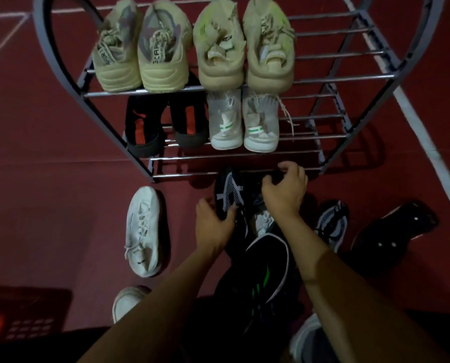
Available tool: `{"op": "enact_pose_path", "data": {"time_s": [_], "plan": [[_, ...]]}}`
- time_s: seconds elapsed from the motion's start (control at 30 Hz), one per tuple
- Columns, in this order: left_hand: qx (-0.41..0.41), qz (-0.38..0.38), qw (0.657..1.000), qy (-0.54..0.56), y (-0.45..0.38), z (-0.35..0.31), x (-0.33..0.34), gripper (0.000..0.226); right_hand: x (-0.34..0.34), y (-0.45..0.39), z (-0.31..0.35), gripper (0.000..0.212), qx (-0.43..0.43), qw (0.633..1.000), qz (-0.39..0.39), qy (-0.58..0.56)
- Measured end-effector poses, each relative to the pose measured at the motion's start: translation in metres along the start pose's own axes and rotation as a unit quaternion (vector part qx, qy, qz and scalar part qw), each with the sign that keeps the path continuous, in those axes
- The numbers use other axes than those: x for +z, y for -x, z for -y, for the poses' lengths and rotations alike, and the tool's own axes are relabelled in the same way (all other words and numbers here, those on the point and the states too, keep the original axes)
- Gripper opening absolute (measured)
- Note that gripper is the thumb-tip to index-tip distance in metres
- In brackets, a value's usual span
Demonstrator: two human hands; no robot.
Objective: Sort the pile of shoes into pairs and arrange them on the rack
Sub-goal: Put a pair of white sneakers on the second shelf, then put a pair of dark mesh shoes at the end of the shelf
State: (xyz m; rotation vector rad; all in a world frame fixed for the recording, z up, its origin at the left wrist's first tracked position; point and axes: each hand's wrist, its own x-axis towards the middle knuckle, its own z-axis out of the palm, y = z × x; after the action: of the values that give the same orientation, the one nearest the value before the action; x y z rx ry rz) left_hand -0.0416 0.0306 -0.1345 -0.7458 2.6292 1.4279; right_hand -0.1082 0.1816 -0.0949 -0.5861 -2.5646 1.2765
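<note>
A grey metal shoe rack point(323, 79) stands ahead. Its top shelf holds two beige pairs point(140, 53) point(244, 48). The middle shelf holds a black and red pair point(166, 121) and a white pair point(244, 121). My left hand point(213, 224) grips a dark sneaker with white mesh point(227, 189) by its side, toe at the lowest rail. My right hand point(286, 189) curls over a second dark shoe beside it, mostly hidden under the hand. On the floor lie a white sneaker point(144, 231), a black shoe with green stripes point(265, 271), a grey striped sneaker point(332, 224) and a black shoe point(394, 229).
Dark red floor with white lines surrounds the rack. A red plastic crate point(17, 318) sits at the lower left. Another white shoe point(127, 302) and a grey shoe point(310, 339) lie near my arms at the bottom.
</note>
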Motion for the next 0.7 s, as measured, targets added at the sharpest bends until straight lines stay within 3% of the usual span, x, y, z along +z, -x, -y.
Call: {"op": "enact_pose_path", "data": {"time_s": [0.07, 0.13, 0.23, 0.37, 0.5, 0.6, 0.7], "plan": [[-0.103, 0.102, 0.989, 0.003, 0.013, 0.019, 0.005, 0.093, -0.015, 0.003, -0.025, 0.025, 0.028, 0.999, 0.008, 0.036], [-0.205, 0.145, 0.967, 0.033, 0.023, 0.023, 0.006, 0.107, -0.034, 0.005, -0.046, 0.02, 0.076, 0.996, 0.013, 0.041], [-0.251, 0.155, 0.946, 0.134, 0.027, 0.027, 0.007, 0.08, -0.064, 0.015, -0.073, 0.035, 0.168, 0.981, 0.01, 0.095], [-0.252, 0.098, 0.942, 0.2, 0.03, 0.019, -0.004, 0.053, -0.079, 0.043, -0.125, 0.083, 0.347, 0.927, 0.086, 0.109], [-0.226, -0.035, 0.942, 0.247, 0.036, 0.014, -0.023, 0.03, -0.076, 0.056, -0.124, 0.093, 0.337, 0.925, 0.116, 0.129], [-0.197, -0.051, 0.953, 0.224, 0.043, 0.025, -0.036, 0.017, -0.07, 0.052, -0.102, 0.089, 0.344, 0.915, 0.126, 0.167], [-0.228, -0.021, 0.951, 0.209, 0.05, 0.043, -0.046, 0.027, -0.061, 0.063, -0.106, 0.096, 0.379, 0.889, 0.16, 0.2]]}}
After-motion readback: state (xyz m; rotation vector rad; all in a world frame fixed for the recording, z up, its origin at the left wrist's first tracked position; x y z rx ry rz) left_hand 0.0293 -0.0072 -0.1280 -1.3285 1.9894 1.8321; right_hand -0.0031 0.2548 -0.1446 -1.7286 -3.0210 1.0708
